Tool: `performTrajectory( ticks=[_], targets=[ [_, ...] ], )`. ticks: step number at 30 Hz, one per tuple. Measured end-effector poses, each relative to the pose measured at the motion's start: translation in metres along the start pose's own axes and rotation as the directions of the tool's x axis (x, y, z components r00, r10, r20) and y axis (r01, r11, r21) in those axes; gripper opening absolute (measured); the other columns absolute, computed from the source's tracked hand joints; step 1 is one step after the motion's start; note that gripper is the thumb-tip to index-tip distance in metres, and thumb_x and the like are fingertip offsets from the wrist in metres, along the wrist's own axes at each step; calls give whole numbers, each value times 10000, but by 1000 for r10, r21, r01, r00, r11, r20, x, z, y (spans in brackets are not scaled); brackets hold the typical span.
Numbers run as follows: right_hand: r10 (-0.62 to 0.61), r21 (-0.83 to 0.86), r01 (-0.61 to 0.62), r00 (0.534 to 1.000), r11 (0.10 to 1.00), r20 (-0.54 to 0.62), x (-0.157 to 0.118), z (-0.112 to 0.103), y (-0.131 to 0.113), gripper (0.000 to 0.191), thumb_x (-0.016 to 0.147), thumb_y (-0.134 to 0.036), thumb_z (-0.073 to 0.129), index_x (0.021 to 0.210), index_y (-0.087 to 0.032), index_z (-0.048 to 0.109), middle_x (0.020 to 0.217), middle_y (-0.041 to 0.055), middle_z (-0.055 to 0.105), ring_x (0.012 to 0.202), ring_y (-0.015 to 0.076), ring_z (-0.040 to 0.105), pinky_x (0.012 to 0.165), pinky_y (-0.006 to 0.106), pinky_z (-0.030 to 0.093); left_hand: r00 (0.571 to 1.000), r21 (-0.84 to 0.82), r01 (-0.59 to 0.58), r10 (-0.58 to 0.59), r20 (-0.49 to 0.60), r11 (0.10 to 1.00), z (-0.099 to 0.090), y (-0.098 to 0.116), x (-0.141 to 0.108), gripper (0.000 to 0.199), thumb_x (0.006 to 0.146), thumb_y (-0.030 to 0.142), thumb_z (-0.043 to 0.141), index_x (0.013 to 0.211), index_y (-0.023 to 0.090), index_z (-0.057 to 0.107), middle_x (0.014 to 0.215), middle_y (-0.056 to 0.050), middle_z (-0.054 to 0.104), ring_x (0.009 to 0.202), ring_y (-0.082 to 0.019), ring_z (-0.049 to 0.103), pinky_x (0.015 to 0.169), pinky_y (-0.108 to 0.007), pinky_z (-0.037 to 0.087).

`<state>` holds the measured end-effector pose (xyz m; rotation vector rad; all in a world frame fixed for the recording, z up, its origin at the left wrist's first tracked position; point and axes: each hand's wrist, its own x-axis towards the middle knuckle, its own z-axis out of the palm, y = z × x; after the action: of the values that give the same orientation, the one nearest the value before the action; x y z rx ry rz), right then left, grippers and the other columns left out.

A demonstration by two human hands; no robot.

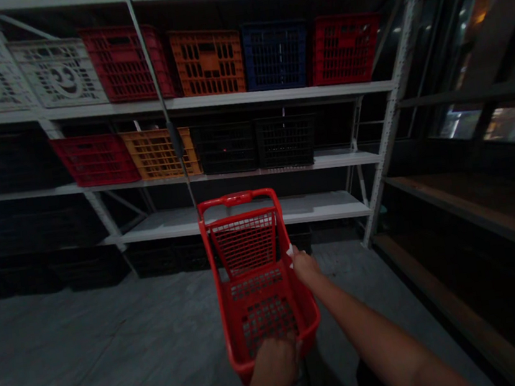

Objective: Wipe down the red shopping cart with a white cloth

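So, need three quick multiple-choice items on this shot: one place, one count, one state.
1. On the top shelf, what sits directly right of the blue crate?
A orange crate
B white crate
C red crate

2. How many black crates stand on the middle shelf?
A one
B two
C four

3. Where is the right hand?
A on a top-shelf crate
B at the side rim of the red basket
C on the floor

1 C: a red crate is next to the blue one.
2 B: two black crates stand side by side.
3 B: it is on the rim, with the left hand at the near end.
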<state>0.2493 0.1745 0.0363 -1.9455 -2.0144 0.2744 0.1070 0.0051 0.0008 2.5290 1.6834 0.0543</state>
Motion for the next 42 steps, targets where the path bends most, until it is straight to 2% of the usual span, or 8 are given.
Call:
performTrajectory(
  ticks=[6,9,13,18,23,27,37,42],
  targets=[
    [-296,87,300,953,950,-60,-57,14,19,416,920,-211,301,1323,-175,394,1400,106,349,1265,198,356,1006,320,348,1000,21,-16,16,9,1000,-9,-20,-2,403,906,340,234,924,165,597,796,-102,692,750,-216,659,668,-326,494],
    [-519,185,535,845,824,-128,-99,28,36,360,930,-249,317,1234,-238,509,1434,32,295,1338,195,189,1068,367,276,999,33,-34,34,1,999,-11,-26,-4,429,910,344,210,891,166,599,795,-106,692,749,-218,658,672,-338,494],
    [-572,232,584,811,778,-124,-129,38,56,364,930,-232,323,1253,-275,485,1424,2,314,1337,180,193,1063,384,298,998,9,-55,55,-4,998,-10,-26,-7,448,913,358,189,880,164,592,796,-104,690,741,-205,657,678,-322,491],
    [-616,215,616,784,758,-76,-81,16,54,346,914,-198,347,1202,-220,538,1351,36,433,1273,159,346,1060,355,296,997,31,-71,71,12,997,-9,-26,-8,464,908,366,177,887,170,597,812,-104,692,757,-223,656,679,-342,492],
    [-514,80,512,858,855,9,-1,-17,27,345,898,-154,355,1174,-181,560,1288,30,509,1224,156,412,1034,302,300,998,30,-62,61,28,998,-12,-39,-14,428,889,414,233,930,187,594,844,-97,691,790,-221,650,701,-334,484],
    [-449,34,449,893,893,-3,12,-21,15,314,909,-199,355,1110,-192,595,1237,47,551,1106,195,510,941,309,374,1000,23,-4,4,18,1000,-16,-54,-18,491,861,519,252,899,198,620,827,-96,690,797,-223,644,705,-321,471],
    [-504,44,502,864,864,23,-147,35,-13,247,905,-240,390,868,-199,631,874,45,657,823,176,599,741,253,447,1000,44,25,-24,-7,999,-23,-70,-8,614,890,492,113,835,199,650,794,-93,697,759,-209,650,660,-298,450],
    [-674,124,673,737,729,-38,-146,33,11,236,889,-185,407,990,-219,617,946,45,650,898,165,586,803,258,445,996,22,-86,87,-35,996,-15,-75,-10,575,894,476,131,805,211,634,775,-66,691,740,-176,642,658,-266,438]
  ],
)
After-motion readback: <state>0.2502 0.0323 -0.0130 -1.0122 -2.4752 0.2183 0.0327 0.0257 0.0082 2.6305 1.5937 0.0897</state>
